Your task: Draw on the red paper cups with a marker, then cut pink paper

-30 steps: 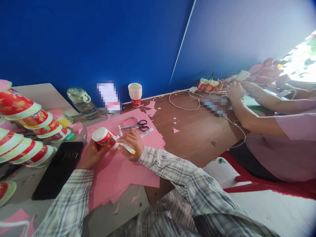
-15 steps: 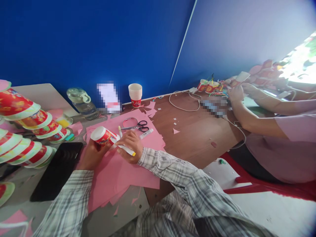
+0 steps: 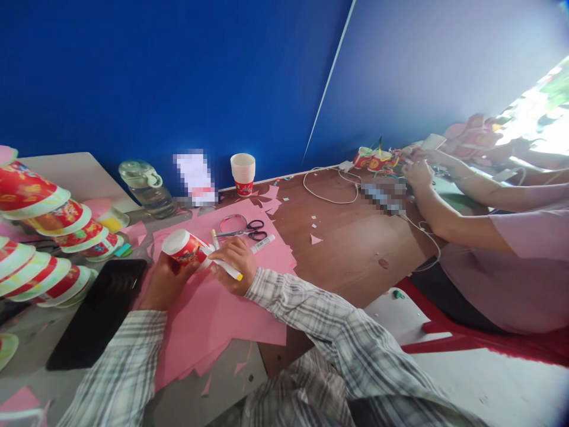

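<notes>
My left hand (image 3: pixel 171 277) is wrapped round a red printed paper cup (image 3: pixel 189 246), tipped on its side with its white base towards the upper left. In my right hand (image 3: pixel 235 264) is a white marker (image 3: pixel 230 270) with a yellow end, pinched between the fingers. The marker's other end is at the cup's rim side, partly hidden by my fingers. Both hands are over pink paper sheets (image 3: pixel 213 320). Just beyond my right hand lie black-handled scissors (image 3: pixel 255 230), a roll of tape (image 3: pixel 232 223), a glue stick (image 3: pixel 263 244) and a small yellow-tipped cap (image 3: pixel 214 237).
Paper cups (image 3: pixel 62 222) stand in tilted stacks at the left, near a black phone (image 3: pixel 98 314) and a water bottle (image 3: pixel 149 190). Stacked cups (image 3: pixel 243 175) stand by the blue wall. A white cable (image 3: pixel 306 187) and a co-worker's arms (image 3: pixel 462 219) are at the right.
The view has shifted slightly. My hands keep the same hold on the cup and marker. At the right, the co-worker's hands have moved a little to the left.
</notes>
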Motion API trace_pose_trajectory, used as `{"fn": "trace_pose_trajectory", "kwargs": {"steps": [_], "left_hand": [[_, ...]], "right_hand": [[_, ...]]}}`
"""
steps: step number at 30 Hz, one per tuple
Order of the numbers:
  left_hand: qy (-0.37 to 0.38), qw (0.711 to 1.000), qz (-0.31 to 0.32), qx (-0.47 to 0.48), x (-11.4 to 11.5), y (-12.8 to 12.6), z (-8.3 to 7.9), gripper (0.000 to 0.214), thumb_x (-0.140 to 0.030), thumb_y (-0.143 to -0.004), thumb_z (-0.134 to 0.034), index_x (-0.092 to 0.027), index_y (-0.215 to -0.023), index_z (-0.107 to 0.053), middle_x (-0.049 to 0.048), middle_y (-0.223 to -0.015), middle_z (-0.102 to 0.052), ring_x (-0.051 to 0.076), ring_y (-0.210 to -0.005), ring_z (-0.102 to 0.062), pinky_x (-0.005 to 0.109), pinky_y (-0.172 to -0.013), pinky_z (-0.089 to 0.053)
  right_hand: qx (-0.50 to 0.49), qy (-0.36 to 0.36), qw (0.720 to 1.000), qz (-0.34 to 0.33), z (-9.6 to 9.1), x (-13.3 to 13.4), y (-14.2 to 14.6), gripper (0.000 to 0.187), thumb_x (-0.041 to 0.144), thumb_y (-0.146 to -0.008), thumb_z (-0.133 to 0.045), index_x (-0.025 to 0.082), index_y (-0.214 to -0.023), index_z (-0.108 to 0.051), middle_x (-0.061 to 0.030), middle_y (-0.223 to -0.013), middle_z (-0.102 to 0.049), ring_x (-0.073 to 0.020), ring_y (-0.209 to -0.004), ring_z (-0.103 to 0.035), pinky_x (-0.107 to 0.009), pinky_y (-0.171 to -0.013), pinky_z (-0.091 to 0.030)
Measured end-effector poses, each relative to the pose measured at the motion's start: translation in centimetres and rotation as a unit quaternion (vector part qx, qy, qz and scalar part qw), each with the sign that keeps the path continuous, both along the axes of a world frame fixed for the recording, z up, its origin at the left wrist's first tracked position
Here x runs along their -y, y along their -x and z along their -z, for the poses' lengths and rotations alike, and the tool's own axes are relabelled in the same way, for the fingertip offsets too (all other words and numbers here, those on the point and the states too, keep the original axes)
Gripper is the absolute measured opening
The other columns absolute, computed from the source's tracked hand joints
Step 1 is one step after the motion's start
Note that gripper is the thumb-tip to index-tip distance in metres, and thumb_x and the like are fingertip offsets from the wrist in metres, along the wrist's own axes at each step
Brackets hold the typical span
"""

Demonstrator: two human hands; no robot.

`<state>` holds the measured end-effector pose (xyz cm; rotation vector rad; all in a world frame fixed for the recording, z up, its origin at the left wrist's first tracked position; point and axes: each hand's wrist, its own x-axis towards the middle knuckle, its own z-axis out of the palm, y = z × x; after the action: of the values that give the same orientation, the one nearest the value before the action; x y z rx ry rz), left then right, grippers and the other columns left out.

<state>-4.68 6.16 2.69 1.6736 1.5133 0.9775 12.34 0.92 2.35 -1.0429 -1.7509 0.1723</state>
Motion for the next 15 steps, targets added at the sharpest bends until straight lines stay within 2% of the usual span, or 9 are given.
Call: {"fn": "trace_pose_trajectory", "kwargs": {"steps": [8, 15], "left_hand": [[-0.002, 1.000, 0.008, -0.017, -0.23, 0.72, 0.82, 0.069, -0.063, -0.048, -0.057, -0.016, -0.098, -0.048, 0.0076, -0.084, -0.062, 0.021, -0.072, -0.059, 0.038, -0.068, -0.048], [-0.001, 0.999, 0.001, -0.034, -0.24, 0.80, 0.57, 0.070, -0.066, -0.047, -0.055, -0.017, -0.096, -0.050, 0.0074, -0.082, -0.063, 0.022, -0.072, -0.058, 0.038, -0.066, -0.047]], "right_hand": [[0.018, 0.000, 1.000, -0.013, -0.04, 0.11, 0.04, 0.017, 0.024, -0.078, -0.053, 0.025, -0.094, -0.057, 0.0004, -0.087, -0.068, -0.0175, -0.088, -0.056, -0.037, -0.094, -0.042], [0.027, 0.004, 1.000, -0.005, 0.04, -0.04, -0.05, 0.018, 0.024, -0.076, -0.055, 0.027, -0.094, -0.057, 0.0008, -0.085, -0.066, -0.0181, -0.090, -0.056, -0.037, -0.092, -0.044]]}}
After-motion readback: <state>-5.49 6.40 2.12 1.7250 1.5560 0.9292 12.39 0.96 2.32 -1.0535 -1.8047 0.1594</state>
